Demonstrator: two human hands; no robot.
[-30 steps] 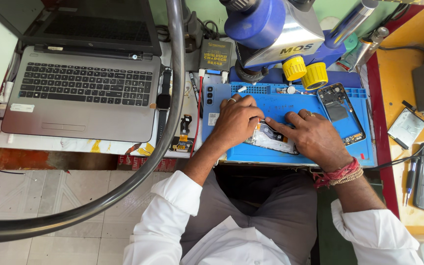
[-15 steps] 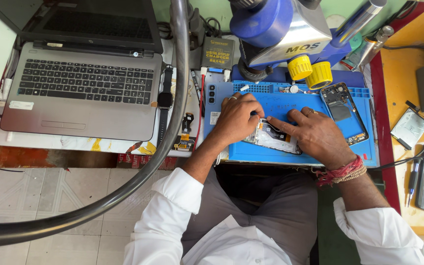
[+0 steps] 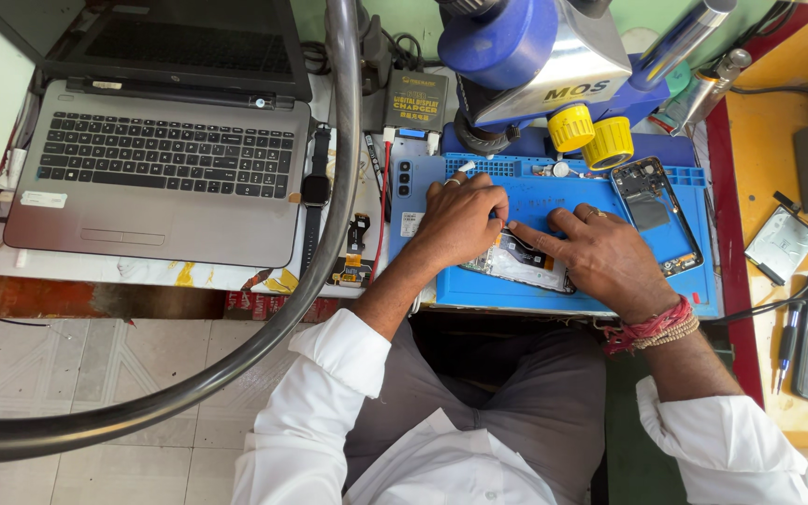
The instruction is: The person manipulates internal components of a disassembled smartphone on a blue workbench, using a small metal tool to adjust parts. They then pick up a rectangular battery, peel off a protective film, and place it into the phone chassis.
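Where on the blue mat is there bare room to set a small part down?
The mat is bare between the right hand and the phone frame, and along its front edge. It is crowded where the left hand and right hand meet over the opened phone, and under the microscope.

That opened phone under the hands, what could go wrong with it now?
Both the left hand and the right hand press on the opened phone, which lies near the front edge of the blue mat. A push might slide it off toward the lap. Tiny parts loose on the mat could get knocked away and lost. The microscope hangs close above, so a raised hand might bump it.
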